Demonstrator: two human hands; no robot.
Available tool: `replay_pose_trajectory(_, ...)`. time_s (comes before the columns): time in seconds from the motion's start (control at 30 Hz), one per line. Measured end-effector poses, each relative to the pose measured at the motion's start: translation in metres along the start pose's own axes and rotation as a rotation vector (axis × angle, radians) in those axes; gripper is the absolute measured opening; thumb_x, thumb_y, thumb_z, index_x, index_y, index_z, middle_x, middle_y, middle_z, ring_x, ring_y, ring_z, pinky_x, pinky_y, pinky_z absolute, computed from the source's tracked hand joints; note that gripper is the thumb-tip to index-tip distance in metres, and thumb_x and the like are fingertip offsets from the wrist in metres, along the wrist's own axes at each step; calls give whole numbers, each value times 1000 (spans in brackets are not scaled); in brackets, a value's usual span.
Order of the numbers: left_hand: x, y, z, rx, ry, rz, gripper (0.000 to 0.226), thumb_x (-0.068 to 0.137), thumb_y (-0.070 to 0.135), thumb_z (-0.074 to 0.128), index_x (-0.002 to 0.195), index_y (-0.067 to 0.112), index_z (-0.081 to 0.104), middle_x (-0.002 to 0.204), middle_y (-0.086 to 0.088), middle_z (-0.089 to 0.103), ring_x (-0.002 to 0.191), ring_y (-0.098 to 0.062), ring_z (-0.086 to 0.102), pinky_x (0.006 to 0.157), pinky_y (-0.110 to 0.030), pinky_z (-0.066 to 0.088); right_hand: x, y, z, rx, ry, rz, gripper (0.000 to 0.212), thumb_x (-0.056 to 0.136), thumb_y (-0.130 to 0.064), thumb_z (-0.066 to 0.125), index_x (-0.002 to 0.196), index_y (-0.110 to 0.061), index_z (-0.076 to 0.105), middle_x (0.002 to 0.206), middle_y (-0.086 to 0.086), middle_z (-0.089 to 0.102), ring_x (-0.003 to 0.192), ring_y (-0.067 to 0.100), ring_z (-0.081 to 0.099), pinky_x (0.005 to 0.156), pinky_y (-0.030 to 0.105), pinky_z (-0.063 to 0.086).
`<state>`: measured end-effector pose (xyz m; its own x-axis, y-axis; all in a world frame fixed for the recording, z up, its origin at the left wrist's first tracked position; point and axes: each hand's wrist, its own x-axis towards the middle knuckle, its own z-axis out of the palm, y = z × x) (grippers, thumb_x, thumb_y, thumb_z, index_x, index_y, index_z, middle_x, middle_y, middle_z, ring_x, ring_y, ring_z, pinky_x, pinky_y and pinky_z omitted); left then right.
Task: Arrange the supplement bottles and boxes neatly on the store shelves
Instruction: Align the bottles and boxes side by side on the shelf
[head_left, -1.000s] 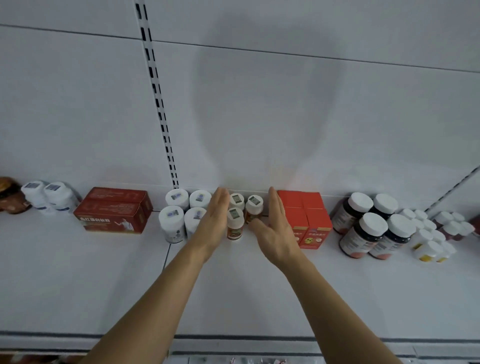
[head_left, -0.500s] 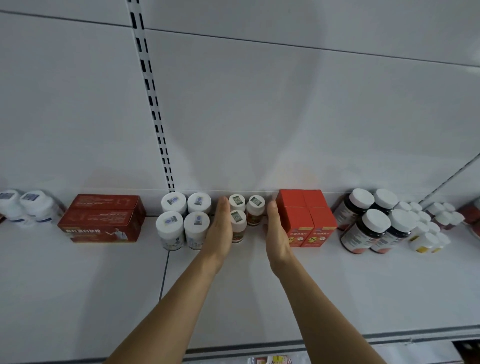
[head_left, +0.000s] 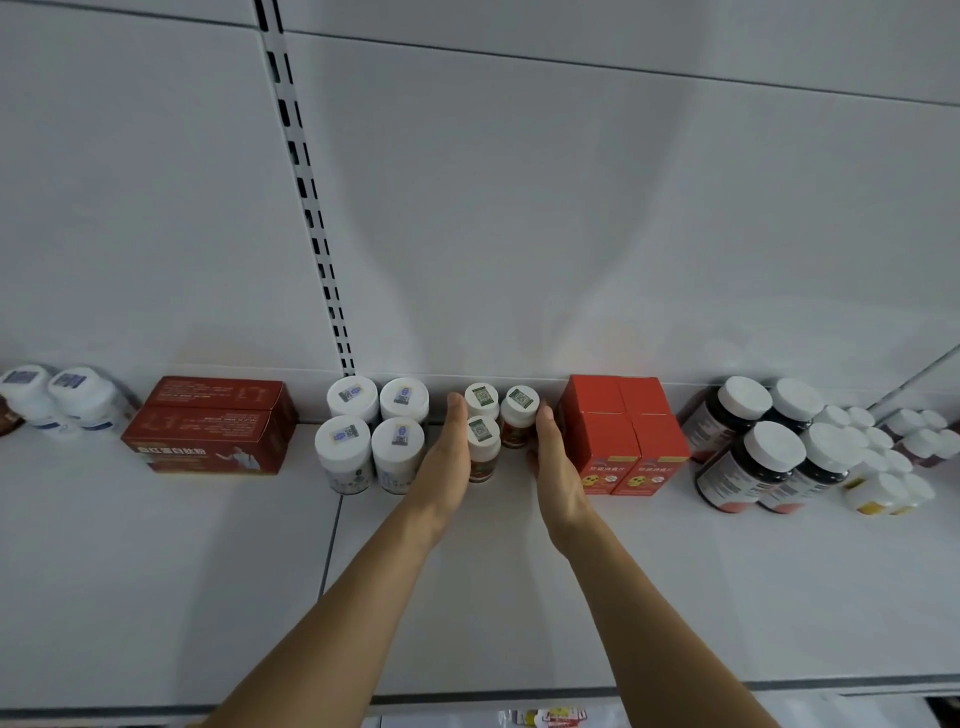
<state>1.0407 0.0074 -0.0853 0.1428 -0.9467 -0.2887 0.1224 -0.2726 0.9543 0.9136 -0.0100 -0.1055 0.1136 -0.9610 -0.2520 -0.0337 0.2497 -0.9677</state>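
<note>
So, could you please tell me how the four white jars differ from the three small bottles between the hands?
The four white jars are wider and white-bodied; the three small bottles are slimmer with red labels. The jars form a full square; the bottles leave one front spot bare. Both have white caps with code stickers.

Both hands closed in since a second ago: left hand (head_left: 451, 457) and right hand (head_left: 555, 462) now flat against the sides of the small red-label bottles (head_left: 483, 449), which look squeezed tighter together, possibly nudged back toward the wall.
</note>
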Motion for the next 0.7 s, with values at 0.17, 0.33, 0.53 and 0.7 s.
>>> replay_pose_trajectory(0.17, 4, -3, 0, 10, -17, -16, 50, 101, 63, 21, 103, 44, 68, 96, 36, 68, 101, 22, 52, 97, -18, 35, 4, 2, 1, -16, -12, 2, 96, 79, -87, 36, 158, -33, 25, 164, -14, 26, 150, 1, 19, 126, 41, 14)
replay_pose_trajectory(0.33, 6, -5, -1, 15, -16, -17, 54, 100, 65, 22, 117, 39, 66, 103, 30, 67, 103, 18, 53, 90, -16, 37, 5, 2, -1, -29, -10, 16, 99, 77, -89, 36, 158, -34, 25, 164, -14, 26, 150, 2, 19, 126, 41, 14)
replay_pose_trajectory(0.53, 7, -4, -2, 28, -40, -45, 63, 99, 68, 20, 128, 34, 65, 115, 19, 69, 110, 9, 57, 87, -15, 40, 6, 0, 0, -49, -23, 23, 97, 78, -89, 36, 158, -35, 24, 164, -15, 26, 150, 2, 18, 126, 42, 14)
replay_pose_trajectory(0.7, 5, -1, 0, 13, -67, -38, 59, 101, 63, 19, 122, 33, 67, 102, 27, 69, 91, 23, 57, 80, -8, 38, 8, -2, 0, -59, -42, 38, 102, 74, -93, 36, 158, -37, 23, 164, -16, 25, 150, 1, 17, 126, 42, 13)
